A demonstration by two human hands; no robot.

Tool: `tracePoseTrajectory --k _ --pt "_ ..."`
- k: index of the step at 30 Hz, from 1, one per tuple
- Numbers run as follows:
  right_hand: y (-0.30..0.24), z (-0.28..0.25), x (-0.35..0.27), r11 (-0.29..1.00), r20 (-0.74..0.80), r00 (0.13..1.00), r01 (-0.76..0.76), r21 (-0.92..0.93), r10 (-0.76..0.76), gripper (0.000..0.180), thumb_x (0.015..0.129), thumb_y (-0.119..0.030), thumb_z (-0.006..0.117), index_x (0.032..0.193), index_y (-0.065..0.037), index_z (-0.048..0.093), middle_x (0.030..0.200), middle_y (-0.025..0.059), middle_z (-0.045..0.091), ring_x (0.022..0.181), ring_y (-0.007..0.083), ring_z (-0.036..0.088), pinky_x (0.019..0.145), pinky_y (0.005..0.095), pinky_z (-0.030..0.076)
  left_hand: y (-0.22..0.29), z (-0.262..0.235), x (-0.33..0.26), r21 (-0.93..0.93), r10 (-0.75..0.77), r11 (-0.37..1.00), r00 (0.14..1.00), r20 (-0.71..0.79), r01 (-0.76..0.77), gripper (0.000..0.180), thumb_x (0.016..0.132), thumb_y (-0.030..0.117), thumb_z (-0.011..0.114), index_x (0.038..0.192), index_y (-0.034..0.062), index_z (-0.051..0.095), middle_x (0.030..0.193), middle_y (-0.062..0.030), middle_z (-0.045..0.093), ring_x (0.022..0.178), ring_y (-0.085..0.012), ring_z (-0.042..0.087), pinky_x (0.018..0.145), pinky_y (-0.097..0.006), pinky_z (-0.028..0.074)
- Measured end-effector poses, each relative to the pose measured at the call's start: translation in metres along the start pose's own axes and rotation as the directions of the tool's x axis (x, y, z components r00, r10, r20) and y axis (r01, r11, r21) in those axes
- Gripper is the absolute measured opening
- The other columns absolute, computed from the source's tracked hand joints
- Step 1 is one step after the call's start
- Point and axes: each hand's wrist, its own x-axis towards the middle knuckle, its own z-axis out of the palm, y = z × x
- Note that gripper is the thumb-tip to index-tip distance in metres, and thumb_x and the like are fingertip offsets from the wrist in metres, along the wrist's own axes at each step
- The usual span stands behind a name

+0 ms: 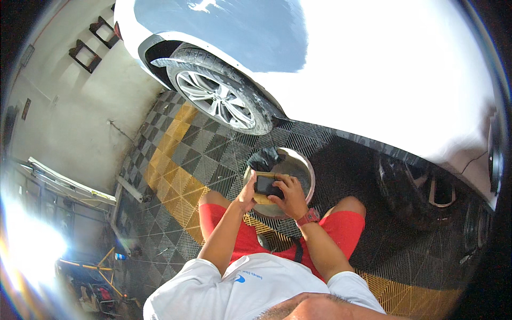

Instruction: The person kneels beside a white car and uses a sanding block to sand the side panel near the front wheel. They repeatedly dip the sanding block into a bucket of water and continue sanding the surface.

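One phone (265, 188), tan case, clamped between left hand (247, 195) and right hand (290, 197), above one round metal basin (298, 164) on the grid-tile floor (213, 154). One dark cloth (265, 158) at the basin's rim. Two car wheels: spoked alloy (216, 100), dark one (421, 192).

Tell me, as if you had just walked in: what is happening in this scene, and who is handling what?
A person in red shorts sits or squats beside a white car on a grey and yellow grid floor. Both hands hold a phone in a tan case: the left hand grips its left edge, and the right hand wraps the right side, thumb on the screen. Beyond the phone stands a round metal bucket with a dark cloth over its rim.
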Motion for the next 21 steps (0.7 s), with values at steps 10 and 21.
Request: tracePoseTrajectory --k 10,21 --pt "-0.005 0.001 0.000 0.985 0.023 0.986 0.166 -0.054 -0.165 0.060 0.083 -0.038 0.087 0.138 -0.022 0.069 0.149 0.0175 0.054 0.133 0.0455 0.051 0.112 0.0588 0.040 0.021 0.012 -0.004 0.014 -0.103 0.995 0.994 0.033 0.102 0.078 0.109 0.071 0.033 0.155 0.0101 0.052 0.149 -0.0163 0.061 0.134 -0.0315 0.063 0.111 -0.052 0.053" --pt "-0.006 -0.004 0.007 0.987 0.049 0.996 -0.074 0.143 0.068 0.059 0.074 -0.029 0.091 0.125 -0.011 0.069 0.145 0.0189 0.058 0.135 0.0441 0.051 0.114 0.0545 0.041 0.027 -0.002 0.023 0.108 -0.191 0.980 0.951 0.245 0.169 0.093 0.101 0.084 0.029 0.156 0.0132 0.052 0.148 -0.0092 0.064 0.133 -0.0262 0.063 0.112 -0.047 0.052"
